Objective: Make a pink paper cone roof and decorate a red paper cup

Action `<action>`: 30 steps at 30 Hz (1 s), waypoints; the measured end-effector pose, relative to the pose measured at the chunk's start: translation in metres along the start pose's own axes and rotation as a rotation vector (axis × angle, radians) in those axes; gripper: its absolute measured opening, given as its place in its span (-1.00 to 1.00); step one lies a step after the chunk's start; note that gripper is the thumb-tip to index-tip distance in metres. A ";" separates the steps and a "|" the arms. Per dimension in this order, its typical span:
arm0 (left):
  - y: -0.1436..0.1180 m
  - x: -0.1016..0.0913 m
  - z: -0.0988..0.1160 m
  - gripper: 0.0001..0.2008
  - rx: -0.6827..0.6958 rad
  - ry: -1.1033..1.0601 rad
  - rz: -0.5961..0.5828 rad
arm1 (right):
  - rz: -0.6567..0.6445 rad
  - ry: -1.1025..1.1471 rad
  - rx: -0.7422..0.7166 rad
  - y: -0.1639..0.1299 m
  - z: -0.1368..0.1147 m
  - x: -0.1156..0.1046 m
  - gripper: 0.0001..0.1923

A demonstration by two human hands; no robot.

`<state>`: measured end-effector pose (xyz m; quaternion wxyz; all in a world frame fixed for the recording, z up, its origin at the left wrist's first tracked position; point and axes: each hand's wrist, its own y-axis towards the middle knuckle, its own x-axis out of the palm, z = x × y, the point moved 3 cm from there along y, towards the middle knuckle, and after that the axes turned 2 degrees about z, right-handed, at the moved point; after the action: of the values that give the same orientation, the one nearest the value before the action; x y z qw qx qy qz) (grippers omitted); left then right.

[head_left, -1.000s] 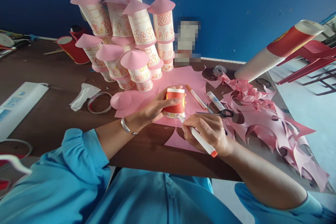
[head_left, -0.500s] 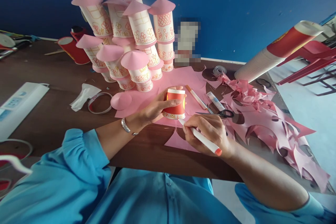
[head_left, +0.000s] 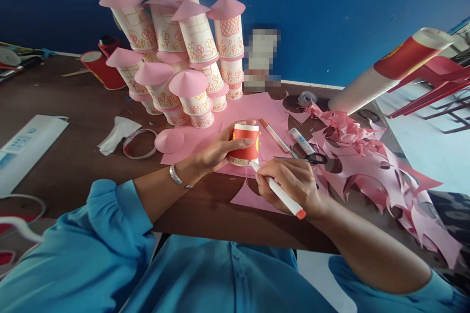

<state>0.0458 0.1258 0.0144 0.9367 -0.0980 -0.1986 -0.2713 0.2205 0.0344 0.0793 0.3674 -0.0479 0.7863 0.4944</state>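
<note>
My left hand is wrapped round a red paper cup with white bands at both ends, its thumb across the front. Small drawn marks run along the cup's lower white band. In my right hand is a white marker with an orange end, its tip at that lower band. Beneath the cup lies a pink paper sheet. Another marker, a glue stick and black-handled scissors lie just beyond my right hand.
Paper-cup towers with pink cone roofs stand at the back left. Pink paper scraps cover the right side, below a tall cup stack. A tape roll, a pink cone and a power strip are on the left.
The marker's tip has moved slightly up onto the cup's lower band, and its orange end has shifted a little left and down. Dark patterned cloth now shows at the right edge.
</note>
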 end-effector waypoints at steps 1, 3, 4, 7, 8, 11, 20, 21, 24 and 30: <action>0.000 0.000 0.000 -0.37 0.009 0.013 -0.008 | 0.000 -0.002 -0.003 0.001 0.000 0.000 -0.77; 0.000 -0.001 0.000 -0.38 0.029 0.044 -0.020 | -0.005 -0.008 -0.004 0.001 -0.001 0.000 -0.77; 0.000 -0.002 0.000 -0.38 0.036 0.056 -0.023 | -0.009 -0.009 -0.003 0.001 -0.001 0.000 -0.77; 0.000 -0.005 -0.002 -0.39 0.037 0.058 -0.016 | -0.020 -0.010 0.002 0.000 -0.001 0.000 -0.76; 0.000 -0.006 -0.003 -0.39 0.032 0.048 -0.013 | -0.023 -0.011 0.006 0.000 0.000 0.000 -0.76; -0.001 -0.007 -0.005 -0.39 0.017 0.007 -0.021 | -0.022 -0.019 0.024 -0.001 -0.001 0.000 -0.78; 0.000 -0.003 -0.003 -0.35 0.012 0.000 -0.020 | -0.059 0.026 0.080 0.002 -0.002 -0.002 -0.78; 0.000 -0.003 -0.002 -0.35 0.009 0.002 -0.017 | -0.063 0.031 0.080 0.002 -0.002 -0.002 -0.78; -0.001 -0.003 -0.002 -0.39 0.019 0.016 -0.014 | -0.063 0.034 0.084 0.002 -0.001 -0.002 -0.78; -0.003 -0.003 0.001 -0.40 0.001 0.037 0.000 | -0.036 0.039 0.047 0.005 -0.004 -0.005 -0.76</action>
<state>0.0414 0.1247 0.0139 0.9403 -0.0923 -0.1812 -0.2728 0.2199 0.0326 0.0873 0.3616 -0.0631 0.8037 0.4683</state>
